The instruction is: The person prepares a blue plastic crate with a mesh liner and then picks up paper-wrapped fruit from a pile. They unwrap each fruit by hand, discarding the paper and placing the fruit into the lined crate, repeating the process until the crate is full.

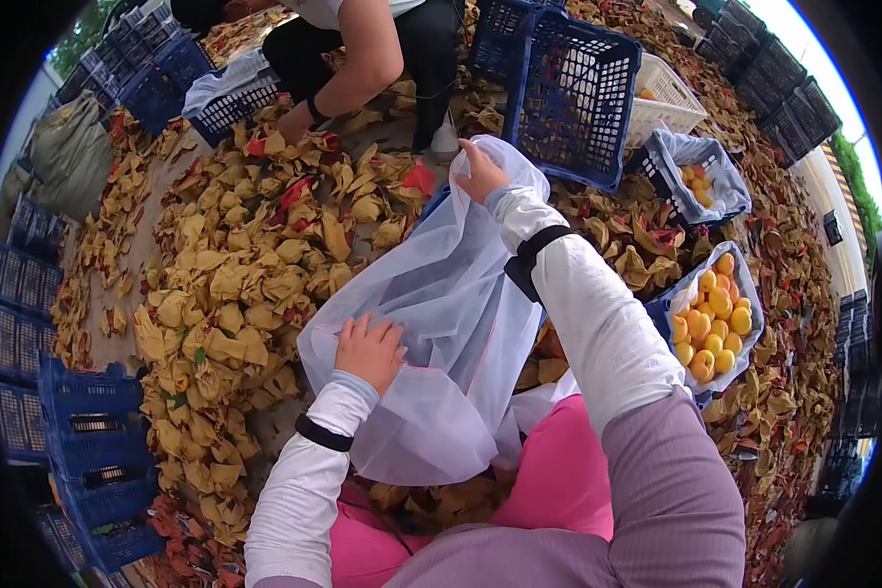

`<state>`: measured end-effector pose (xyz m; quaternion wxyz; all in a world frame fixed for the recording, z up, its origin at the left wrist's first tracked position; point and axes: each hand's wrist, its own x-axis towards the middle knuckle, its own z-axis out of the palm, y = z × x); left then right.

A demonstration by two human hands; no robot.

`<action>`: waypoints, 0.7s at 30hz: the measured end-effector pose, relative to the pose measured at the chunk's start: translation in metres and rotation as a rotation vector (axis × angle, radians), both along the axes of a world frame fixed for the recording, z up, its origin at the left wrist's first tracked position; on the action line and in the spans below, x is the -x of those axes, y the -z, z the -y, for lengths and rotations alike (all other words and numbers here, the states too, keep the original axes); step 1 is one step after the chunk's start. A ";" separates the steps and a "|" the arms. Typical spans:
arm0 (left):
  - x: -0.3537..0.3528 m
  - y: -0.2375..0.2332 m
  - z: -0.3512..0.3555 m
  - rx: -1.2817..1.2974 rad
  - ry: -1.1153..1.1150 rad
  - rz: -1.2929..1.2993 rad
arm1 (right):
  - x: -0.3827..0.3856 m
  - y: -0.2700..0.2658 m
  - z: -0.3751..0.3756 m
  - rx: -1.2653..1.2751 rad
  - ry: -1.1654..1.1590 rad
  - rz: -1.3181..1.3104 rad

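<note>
A sheer white liner sheet (pixel 441 294) is spread in front of me over a blue crate, of which only a sliver shows at its far side. My left hand (pixel 370 353) lies on the sheet's left part, fingers apart and stretched out. At the far edge, my right hand (pixel 480 173) has its fingers bent over the gathered material and grips it. The sheet's near part hangs in loose folds above my knees. To the right stands a lined crate of yellow-orange peaches (pixel 717 323), apart from both hands.
Brown paper-wrapped fruit (pixel 225 314) is heaped at left. Another person (pixel 358 59) reaches into the pile ahead. A tilted blue crate (pixel 576 93), a white basket (pixel 661 103) and a second lined crate (pixel 696 181) stand far right. Stacked blue crates (pixel 98 461) line the left.
</note>
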<state>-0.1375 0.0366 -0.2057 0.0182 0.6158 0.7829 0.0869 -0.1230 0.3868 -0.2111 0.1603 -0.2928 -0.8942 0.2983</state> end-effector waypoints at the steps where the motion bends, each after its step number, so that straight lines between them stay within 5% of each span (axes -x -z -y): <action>1: 0.003 0.006 -0.005 0.005 -0.006 -0.005 | 0.002 0.000 0.004 0.005 -0.006 -0.005; 5: 0.033 0.024 -0.016 0.086 -0.360 -0.004 | 0.017 0.009 0.003 -0.101 -0.012 -0.180; 9: 0.061 0.041 -0.010 0.216 -0.664 0.139 | 0.031 0.025 -0.007 -0.079 -0.041 -0.039; 11: 0.086 0.068 0.000 0.197 -0.687 0.212 | 0.038 0.031 -0.010 -0.053 -0.055 0.045; 13: 0.108 0.076 0.002 0.461 -0.658 0.861 | 0.040 0.029 -0.011 0.133 -0.028 0.547; 18: 0.118 0.094 0.039 0.372 -0.656 1.016 | 0.006 0.039 -0.021 0.202 0.076 0.701; 21: 0.122 0.077 0.056 0.642 -0.589 0.793 | -0.038 0.018 -0.023 0.208 0.066 0.770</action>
